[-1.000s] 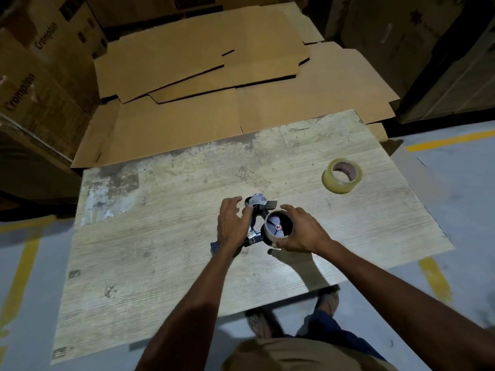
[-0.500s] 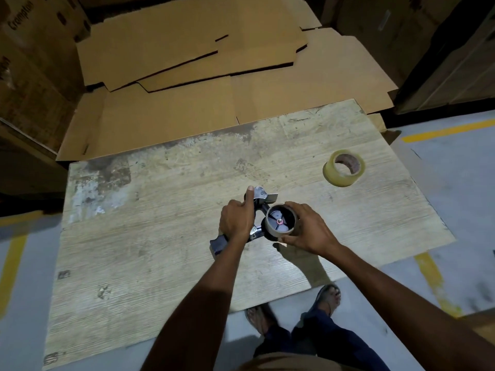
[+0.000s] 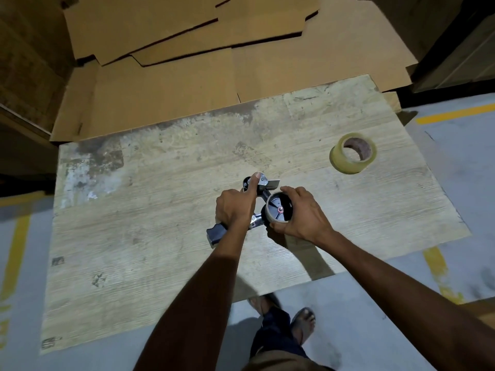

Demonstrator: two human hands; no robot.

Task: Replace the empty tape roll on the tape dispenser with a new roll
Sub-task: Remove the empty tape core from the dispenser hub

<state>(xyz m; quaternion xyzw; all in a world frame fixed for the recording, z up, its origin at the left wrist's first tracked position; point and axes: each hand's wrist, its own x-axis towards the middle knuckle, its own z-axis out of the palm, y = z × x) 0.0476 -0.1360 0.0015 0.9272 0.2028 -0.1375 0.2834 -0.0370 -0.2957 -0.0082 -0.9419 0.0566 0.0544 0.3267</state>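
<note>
1. The person stands at the near edge of a worn, wood-grain surface [image 3: 134,236], both arms reaching out over it.
2. The left hand [image 3: 235,210] grips the tape dispenser [image 3: 215,233] by its dark handle, whose butt sticks out below the wrist. One digit is stretched straight along the frame, its tip lying on the metal front end.
3. The right hand [image 3: 302,215] is curled round the empty roll [image 3: 268,215], fingers over the far side and thumb at the near side. The bare cardboard ring sits on the dispenser's black spoked hub, open face turned up.
4. The dispenser is over the middle of the surface, a little right of centre. I cannot tell whether it rests on the wood or is held just above it.
5. The new roll [image 3: 353,153], yellowish and clear, lies near the far right edge of the surface, well apart from both hands.
6. Flattened cardboard sheets [image 3: 187,89] lie overlapped beyond the far edge.
7. The floor is grey with yellow lines [image 3: 16,253]; the person's sandalled feet [image 3: 302,322] show beneath the near edge.
</note>
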